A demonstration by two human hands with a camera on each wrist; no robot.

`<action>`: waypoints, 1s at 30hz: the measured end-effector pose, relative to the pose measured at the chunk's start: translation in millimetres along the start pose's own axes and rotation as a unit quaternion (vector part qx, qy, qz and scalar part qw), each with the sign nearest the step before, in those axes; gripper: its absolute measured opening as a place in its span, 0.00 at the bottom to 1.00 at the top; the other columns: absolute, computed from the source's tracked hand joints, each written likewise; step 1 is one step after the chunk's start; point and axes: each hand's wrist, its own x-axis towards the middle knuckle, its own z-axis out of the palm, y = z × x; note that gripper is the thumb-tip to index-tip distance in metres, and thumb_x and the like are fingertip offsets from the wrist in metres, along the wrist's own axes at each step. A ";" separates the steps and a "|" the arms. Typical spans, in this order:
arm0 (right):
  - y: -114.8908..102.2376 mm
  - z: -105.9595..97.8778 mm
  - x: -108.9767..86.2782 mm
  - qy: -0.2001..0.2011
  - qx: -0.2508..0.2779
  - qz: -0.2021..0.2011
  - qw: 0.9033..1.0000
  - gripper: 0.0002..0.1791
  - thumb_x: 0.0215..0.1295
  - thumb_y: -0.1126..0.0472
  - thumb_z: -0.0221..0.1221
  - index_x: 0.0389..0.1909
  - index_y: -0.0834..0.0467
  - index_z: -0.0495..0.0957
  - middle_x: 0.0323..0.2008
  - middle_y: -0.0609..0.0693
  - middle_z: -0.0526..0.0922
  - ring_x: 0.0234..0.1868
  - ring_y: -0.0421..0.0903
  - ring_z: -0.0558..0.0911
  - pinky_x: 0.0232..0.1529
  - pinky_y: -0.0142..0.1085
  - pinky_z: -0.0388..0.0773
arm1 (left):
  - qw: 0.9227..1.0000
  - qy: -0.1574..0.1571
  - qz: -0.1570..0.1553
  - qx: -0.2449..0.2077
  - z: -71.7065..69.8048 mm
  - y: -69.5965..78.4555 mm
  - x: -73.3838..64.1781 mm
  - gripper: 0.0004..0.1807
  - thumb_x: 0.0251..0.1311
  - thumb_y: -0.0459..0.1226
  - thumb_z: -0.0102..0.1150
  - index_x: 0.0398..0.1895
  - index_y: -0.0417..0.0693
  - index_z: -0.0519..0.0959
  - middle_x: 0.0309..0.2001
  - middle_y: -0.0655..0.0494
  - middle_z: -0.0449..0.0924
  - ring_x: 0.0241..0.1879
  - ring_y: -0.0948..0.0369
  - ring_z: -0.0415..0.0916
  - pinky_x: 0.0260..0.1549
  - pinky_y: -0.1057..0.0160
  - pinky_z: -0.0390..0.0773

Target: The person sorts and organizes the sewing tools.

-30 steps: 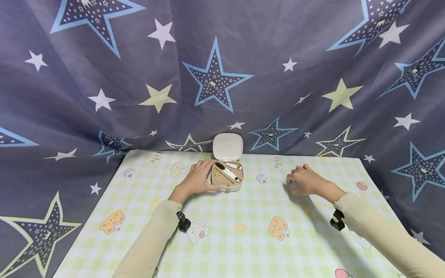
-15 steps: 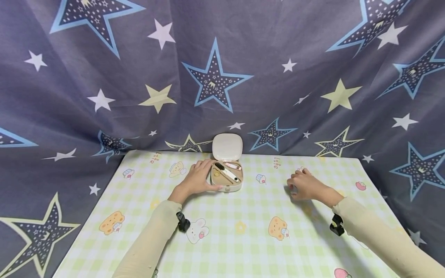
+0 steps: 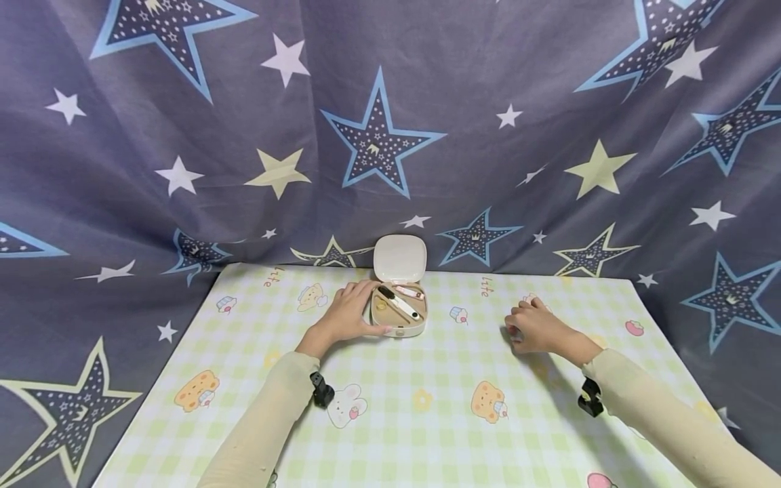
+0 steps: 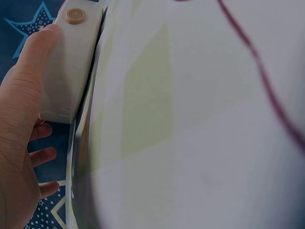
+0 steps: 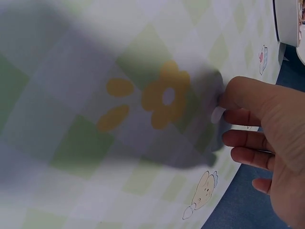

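Observation:
A small cream box (image 3: 399, 331) stands near the table's far edge, its white lid (image 3: 399, 258) raised. My left hand (image 3: 349, 313) grips the box's left side, thumb at the front near the round button (image 4: 76, 15). Inside lie a slim white item with a black end (image 3: 403, 304), a white and red strip (image 3: 409, 291) and a small yellow piece (image 3: 381, 306). Off to the right, my right hand (image 3: 539, 329) hovers over the table, fingers curled. Between its thumb and forefinger it pinches a small white object (image 5: 218, 115), whose kind is hard to tell.
A green and white checked cloth with cartoon prints covers the table (image 3: 421, 434). Behind it hangs a dark curtain with stars (image 3: 488, 81). Black cameras (image 3: 321, 390) are strapped to both wrists.
My right hand has shifted very slightly down and stays over the same part of the table. The left hand and the box have not moved.

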 end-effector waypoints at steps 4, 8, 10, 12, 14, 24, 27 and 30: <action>-1.1 2.3 0.3 0.013 -0.001 -0.006 1.000 0.17 0.41 0.65 0.71 0.18 0.49 0.69 0.21 0.38 0.63 0.29 0.41 0.61 0.40 0.40 0.51 | 1.000 0.000 -0.001 -0.001 0.2 0.5 -0.5 0.59 0.43 0.71 0.69 0.77 0.58 0.60 0.74 0.56 0.64 0.67 0.50 0.64 0.66 0.39 0.63; -1.9 4.8 0.6 0.016 -0.001 -0.009 1.000 0.18 0.41 0.65 0.70 0.18 0.49 0.67 0.21 0.38 0.60 0.29 0.40 0.59 0.40 0.39 0.50 | 1.000 -0.003 -0.003 -0.001 -0.5 1.3 -1.6 0.59 0.43 0.71 0.69 0.78 0.58 0.60 0.74 0.56 0.63 0.67 0.50 0.64 0.67 0.40 0.63; -1.9 6.1 0.7 0.019 0.001 -0.011 1.000 0.19 0.41 0.66 0.70 0.18 0.50 0.67 0.21 0.38 0.59 0.28 0.41 0.59 0.40 0.40 0.49 | 1.000 -0.003 -0.004 -0.001 -0.7 1.5 -2.0 0.59 0.43 0.71 0.69 0.78 0.58 0.60 0.74 0.56 0.63 0.67 0.50 0.64 0.67 0.40 0.63; -1.6 7.5 0.9 0.025 0.002 -0.014 1.000 0.19 0.40 0.66 0.70 0.18 0.50 0.66 0.21 0.38 0.59 0.28 0.41 0.59 0.40 0.40 0.49 | 1.000 -0.005 -0.005 0.000 -0.7 1.4 -2.1 0.59 0.44 0.71 0.69 0.78 0.59 0.59 0.74 0.56 0.63 0.67 0.50 0.63 0.67 0.40 0.63; -1.3 9.0 1.3 0.030 0.004 -0.015 0.999 0.19 0.39 0.66 0.70 0.17 0.50 0.66 0.21 0.39 0.59 0.28 0.41 0.59 0.39 0.40 0.49 | 1.000 -0.004 -0.005 -0.001 -0.7 1.2 -2.0 0.59 0.43 0.71 0.69 0.78 0.58 0.60 0.74 0.56 0.63 0.67 0.50 0.64 0.67 0.40 0.63; -2.2 7.4 3.6 0.008 0.003 -0.003 1.000 0.17 0.38 0.67 0.67 0.17 0.51 0.66 0.20 0.40 0.60 0.28 0.42 0.59 0.40 0.40 0.49 | 1.000 -0.007 -0.005 -0.005 -1.7 1.9 -1.3 0.59 0.44 0.71 0.69 0.78 0.58 0.59 0.75 0.55 0.62 0.68 0.49 0.63 0.67 0.38 0.62; -2.5 6.1 4.1 -0.002 0.002 0.001 1.000 0.17 0.39 0.67 0.67 0.17 0.51 0.67 0.20 0.40 0.61 0.28 0.42 0.59 0.40 0.40 0.50 | 1.000 -0.007 -0.005 -0.003 -1.6 1.9 -1.1 0.59 0.44 0.71 0.69 0.78 0.59 0.59 0.75 0.56 0.62 0.68 0.50 0.63 0.67 0.39 0.62; -2.4 5.8 4.6 -0.008 0.004 0.003 1.000 0.17 0.39 0.66 0.67 0.17 0.50 0.67 0.20 0.40 0.61 0.28 0.42 0.59 0.40 0.40 0.50 | 1.000 -0.006 -0.006 -0.001 -1.2 1.6 -0.8 0.59 0.44 0.72 0.69 0.78 0.59 0.59 0.75 0.57 0.63 0.67 0.50 0.64 0.67 0.40 0.62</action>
